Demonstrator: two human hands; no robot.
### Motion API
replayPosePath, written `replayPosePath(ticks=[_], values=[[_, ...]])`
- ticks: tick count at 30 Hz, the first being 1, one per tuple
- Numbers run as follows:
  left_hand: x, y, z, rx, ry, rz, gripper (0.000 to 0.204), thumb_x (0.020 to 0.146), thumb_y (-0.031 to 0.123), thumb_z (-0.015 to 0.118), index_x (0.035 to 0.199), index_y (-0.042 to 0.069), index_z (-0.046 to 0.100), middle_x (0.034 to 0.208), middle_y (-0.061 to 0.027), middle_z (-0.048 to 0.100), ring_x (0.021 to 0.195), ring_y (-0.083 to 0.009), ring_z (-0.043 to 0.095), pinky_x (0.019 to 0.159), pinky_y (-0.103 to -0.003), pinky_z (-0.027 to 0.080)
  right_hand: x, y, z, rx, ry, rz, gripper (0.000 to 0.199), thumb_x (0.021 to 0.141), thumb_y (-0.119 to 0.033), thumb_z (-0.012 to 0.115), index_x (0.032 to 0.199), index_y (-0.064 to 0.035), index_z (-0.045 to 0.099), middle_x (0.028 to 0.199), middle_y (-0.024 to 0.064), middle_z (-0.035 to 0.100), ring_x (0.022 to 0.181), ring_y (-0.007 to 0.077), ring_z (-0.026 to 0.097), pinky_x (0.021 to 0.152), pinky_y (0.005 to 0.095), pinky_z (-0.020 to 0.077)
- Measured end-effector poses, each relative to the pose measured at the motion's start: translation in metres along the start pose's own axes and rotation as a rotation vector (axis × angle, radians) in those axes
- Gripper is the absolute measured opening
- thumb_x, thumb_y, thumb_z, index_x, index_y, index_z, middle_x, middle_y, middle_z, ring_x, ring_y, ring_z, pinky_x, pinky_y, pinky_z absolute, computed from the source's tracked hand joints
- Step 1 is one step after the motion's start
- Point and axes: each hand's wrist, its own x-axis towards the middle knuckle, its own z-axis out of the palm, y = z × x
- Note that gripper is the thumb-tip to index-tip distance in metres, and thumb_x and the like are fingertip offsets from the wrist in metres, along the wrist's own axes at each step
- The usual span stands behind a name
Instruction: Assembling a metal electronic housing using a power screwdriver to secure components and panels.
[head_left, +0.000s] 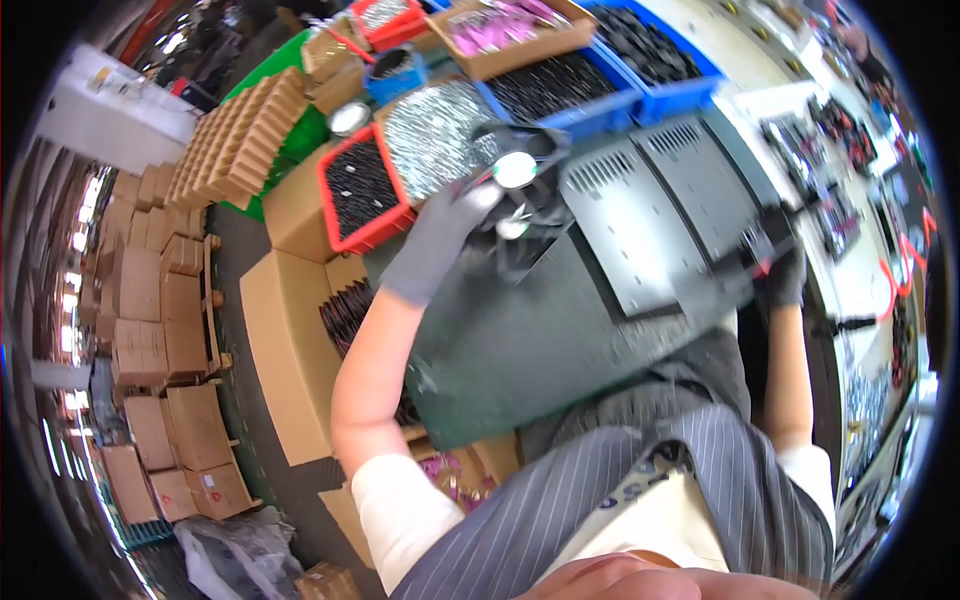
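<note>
blk fan (518, 185) | tilted, at panel edge | vented blk panel (640, 225) flat

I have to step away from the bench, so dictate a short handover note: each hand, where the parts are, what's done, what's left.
Left hand, grey glove: holds a small black fan above the bench.
Right hand, dark glove: grips the right edge of the black vented metal panel.
Panel lies flat on the dark bench mat.
Red bin of dark small parts sits left of the fan; blue bins behind.
Done: fan picked up, panel steadied.
Left: fan is not yet on the panel.
</note>
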Motion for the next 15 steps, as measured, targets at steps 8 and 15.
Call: replayPosePath(ticks=[8, 15], values=[[0.071, -0.05, 0.118, 0.184, -0.176, -0.199, 0.057, 0.09, 0.057, 0.039, 0.118, 0.011, 0.057, 0.09, 0.0004, 0.06, 0.071, -0.0062, 0.055, 0.049, -0.021, 0.042, -0.031, -0.02, -0.012, -0.384, -0.123, -0.212, 0.056, 0.094, -0.039, 0.045, 0.134, 0.0005, 0.039, 0.129, 0.0134, 0.048, 0.122, 0.0235, 0.045, 0.104, 0.0374, 0.0341], [0.071, -0.011, 0.107, 1.416, -0.137, 0.152, 0.035, 0.086, 0.041, 0.054, 0.105, 0.013, 0.065, 0.097, -0.0156, 0.064, 0.091, -0.0322, 0.061, 0.08, -0.04, 0.048, -0.113, -0.08, -0.089, -0.829, -0.417, 0.494, 0.046, 0.085, -0.03, 0.061, 0.117, 0.0029, 0.054, 0.096, 0.0061, 0.062, 0.089, 0.0158, 0.057, 0.082, 0.0288, 0.0451]])
